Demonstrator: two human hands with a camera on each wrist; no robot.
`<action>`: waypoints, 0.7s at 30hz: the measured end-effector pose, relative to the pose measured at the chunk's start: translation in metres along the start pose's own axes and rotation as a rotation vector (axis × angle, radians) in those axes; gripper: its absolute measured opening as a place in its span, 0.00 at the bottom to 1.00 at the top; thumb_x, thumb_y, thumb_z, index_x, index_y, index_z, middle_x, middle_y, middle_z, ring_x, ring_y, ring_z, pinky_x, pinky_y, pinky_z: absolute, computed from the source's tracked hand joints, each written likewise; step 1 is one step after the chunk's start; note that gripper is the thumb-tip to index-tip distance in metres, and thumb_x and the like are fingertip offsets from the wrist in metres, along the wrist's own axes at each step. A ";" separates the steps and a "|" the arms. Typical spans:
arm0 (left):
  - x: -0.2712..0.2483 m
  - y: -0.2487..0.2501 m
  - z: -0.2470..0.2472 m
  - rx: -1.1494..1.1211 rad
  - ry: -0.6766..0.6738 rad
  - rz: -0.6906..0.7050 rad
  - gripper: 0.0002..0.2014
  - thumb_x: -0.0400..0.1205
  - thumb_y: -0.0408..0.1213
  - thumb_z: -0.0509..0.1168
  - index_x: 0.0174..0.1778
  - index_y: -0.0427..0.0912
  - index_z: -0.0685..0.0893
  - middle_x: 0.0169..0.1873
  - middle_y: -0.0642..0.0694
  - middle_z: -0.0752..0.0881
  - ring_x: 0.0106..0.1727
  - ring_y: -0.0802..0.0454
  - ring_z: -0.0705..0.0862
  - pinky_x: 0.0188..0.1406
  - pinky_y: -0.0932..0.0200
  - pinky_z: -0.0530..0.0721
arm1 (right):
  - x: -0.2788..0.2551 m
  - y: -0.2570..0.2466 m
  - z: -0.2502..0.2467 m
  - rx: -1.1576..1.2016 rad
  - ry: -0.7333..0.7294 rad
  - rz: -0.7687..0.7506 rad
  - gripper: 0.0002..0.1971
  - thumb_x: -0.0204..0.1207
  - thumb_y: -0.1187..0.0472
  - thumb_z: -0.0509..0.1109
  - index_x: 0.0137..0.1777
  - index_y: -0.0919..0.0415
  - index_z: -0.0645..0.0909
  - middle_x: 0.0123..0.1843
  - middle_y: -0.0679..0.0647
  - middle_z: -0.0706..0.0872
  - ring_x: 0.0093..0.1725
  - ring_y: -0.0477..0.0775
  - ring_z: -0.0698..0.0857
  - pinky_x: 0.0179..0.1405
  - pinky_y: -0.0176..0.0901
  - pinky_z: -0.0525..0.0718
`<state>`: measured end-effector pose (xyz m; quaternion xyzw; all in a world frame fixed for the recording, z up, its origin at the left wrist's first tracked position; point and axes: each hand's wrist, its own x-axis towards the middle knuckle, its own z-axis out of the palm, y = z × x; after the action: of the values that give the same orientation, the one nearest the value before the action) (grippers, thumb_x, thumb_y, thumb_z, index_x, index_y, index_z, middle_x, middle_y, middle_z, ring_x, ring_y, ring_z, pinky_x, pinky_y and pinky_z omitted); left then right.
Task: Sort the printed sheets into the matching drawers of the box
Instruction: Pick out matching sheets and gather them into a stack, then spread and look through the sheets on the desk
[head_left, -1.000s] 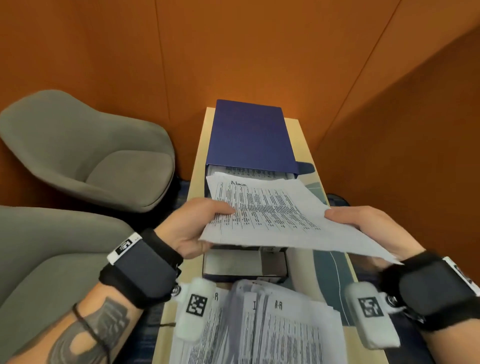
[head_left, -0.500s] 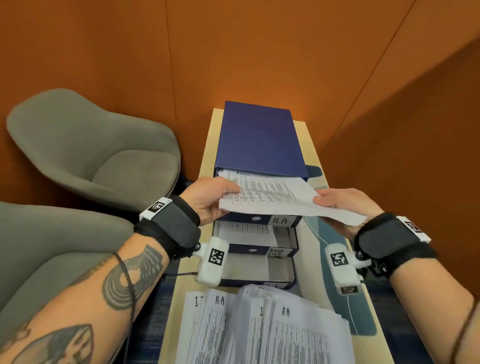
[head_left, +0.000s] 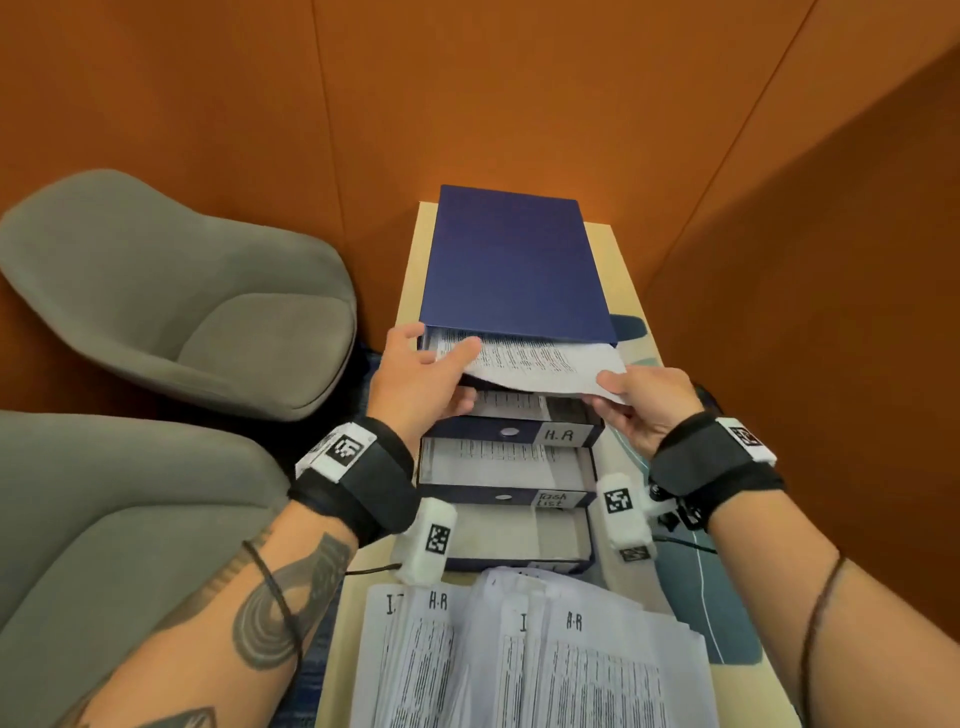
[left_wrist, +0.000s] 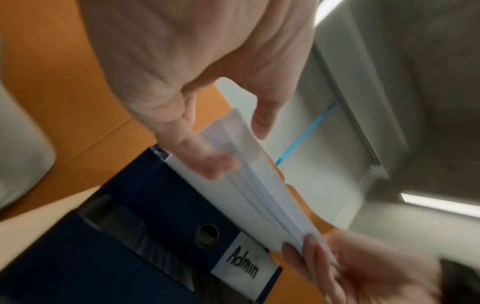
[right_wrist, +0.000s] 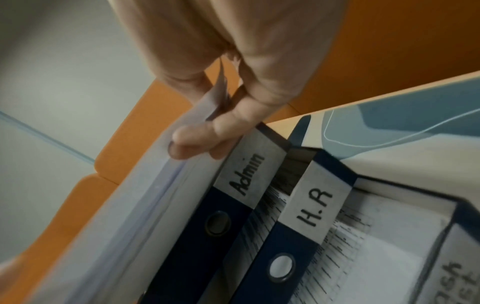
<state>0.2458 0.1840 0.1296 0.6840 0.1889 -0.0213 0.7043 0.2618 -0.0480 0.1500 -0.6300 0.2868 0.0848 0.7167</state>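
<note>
A dark blue drawer box (head_left: 511, 270) stands on the narrow table (head_left: 410, 270) with its drawers pulled out stepwise. A few printed sheets (head_left: 535, 364) lie half inside the top drawer, labelled Admin (right_wrist: 246, 174). My left hand (head_left: 421, 374) pinches their left edge, thumb on top. My right hand (head_left: 644, 400) pinches the right corner. In the left wrist view the sheets (left_wrist: 249, 185) lie just above the Admin label (left_wrist: 244, 265). Below sit the H.R drawer (head_left: 558, 434) and the Task list drawer (head_left: 553, 500), both holding paper. The lowest drawer (head_left: 519, 535) looks empty.
A fanned pile of printed sheets (head_left: 530, 660) marked H.R and other headings covers the table's near end. Two grey chairs (head_left: 171, 291) stand to the left. Orange walls (head_left: 805, 312) close in behind and to the right. A blue-patterned mat (head_left: 727, 597) lies on the table's right side.
Both hands have carried the sheets forward and down from above the box into the mouth of the top drawer. The head view has shifted, showing the lower drawers.
</note>
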 end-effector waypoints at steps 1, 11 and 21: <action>-0.004 -0.001 -0.001 0.208 0.014 0.114 0.36 0.75 0.59 0.79 0.75 0.54 0.73 0.72 0.47 0.76 0.57 0.50 0.88 0.58 0.51 0.90 | 0.008 0.001 0.006 0.018 0.020 -0.011 0.09 0.84 0.74 0.69 0.62 0.70 0.80 0.49 0.63 0.92 0.33 0.55 0.93 0.25 0.36 0.88; 0.041 -0.018 0.037 1.260 0.227 0.835 0.10 0.81 0.36 0.74 0.51 0.57 0.95 0.50 0.50 0.85 0.54 0.38 0.80 0.43 0.48 0.69 | 0.011 0.014 -0.007 0.081 0.040 -0.173 0.17 0.81 0.62 0.77 0.64 0.66 0.77 0.50 0.65 0.91 0.42 0.61 0.95 0.43 0.47 0.94; 0.049 -0.019 0.073 1.580 -0.042 0.569 0.39 0.87 0.71 0.36 0.48 0.53 0.90 0.41 0.45 0.88 0.62 0.39 0.81 0.70 0.30 0.67 | -0.024 0.134 -0.169 -0.581 0.006 -0.093 0.03 0.79 0.70 0.76 0.50 0.67 0.87 0.39 0.59 0.94 0.38 0.64 0.93 0.49 0.61 0.91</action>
<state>0.3029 0.1231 0.0961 0.9971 -0.0745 0.0182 -0.0001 0.1261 -0.1772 0.0414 -0.8215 0.2237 0.1286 0.5085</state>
